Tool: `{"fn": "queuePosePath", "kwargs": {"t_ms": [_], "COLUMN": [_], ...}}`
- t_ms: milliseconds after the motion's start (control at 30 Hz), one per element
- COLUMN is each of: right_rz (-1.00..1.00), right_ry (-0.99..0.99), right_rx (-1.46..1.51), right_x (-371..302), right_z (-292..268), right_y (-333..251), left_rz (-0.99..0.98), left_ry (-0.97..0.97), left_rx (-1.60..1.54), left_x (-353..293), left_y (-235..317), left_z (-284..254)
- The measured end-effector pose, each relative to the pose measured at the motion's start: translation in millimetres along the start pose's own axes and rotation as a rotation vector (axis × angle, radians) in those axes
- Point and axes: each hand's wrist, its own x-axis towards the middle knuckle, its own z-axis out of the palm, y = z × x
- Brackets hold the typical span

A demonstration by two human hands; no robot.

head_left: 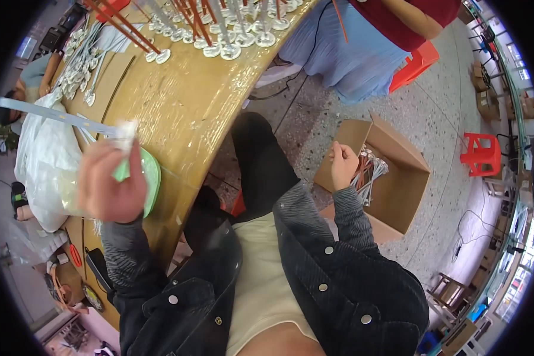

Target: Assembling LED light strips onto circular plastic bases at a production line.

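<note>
My left hand (113,184), blurred by motion, is raised over the left side of the table. Its fingers pinch the white end of a long grey strip (59,114), which stretches away to the left. Just beyond that hand, partly hidden by it, sits a light green bowl (152,181). Off to the right, my right hand (344,166) hangs at the inner left side of an open cardboard box (412,184). Its fingers are curled closed, and nothing shows sticking out of them. Beside it in the box lies a bundle of grey and orange-brown strips with white ends (371,172).
Several grey and orange-brown rods on round white bases (230,52) stand at the table's (178,89) far end. More strips (92,65) lie at the far left, near a white plastic bag (47,148). A person in blue (356,53) sits opposite. A red stool (480,154) stands right.
</note>
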Motion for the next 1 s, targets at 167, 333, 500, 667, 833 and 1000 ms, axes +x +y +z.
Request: {"fn": "queuePosePath", "kwargs": {"t_ms": [167,333,500,667,833,1000], "right_rz": [0.064,0.175,0.269,0.441,0.457,0.571], "right_ry": [-0.029,-0.094,-0.114,-0.134,-0.296,-0.397], "right_rx": [0.044,0.061,-0.023,-0.457,-0.730,-0.826], "right_x": [32.8,45.7,101.6,184.6,252.5,312.7], "right_z": [0.7,18.0,36.9,43.6,48.1,66.9], "right_y": [49.9,70.4,138.5,236.3,301.4,311.7], "left_rz": [0.002,-0.288,-0.319,-0.460,-0.522,-0.558], "left_ry": [-0.167,-0.277,-0.317,-0.314,-0.454,-0.414], "left_rx": [0.003,0.030,0.123,0.142,0.173,0.039], "left_x": [3.1,-15.4,-20.8,-25.5,-26.4,-42.7], "left_y": [39.0,61.1,60.9,40.4,37.2,29.9], "left_z": [43.4,96.8,140.4,163.9,162.5,151.5]}}
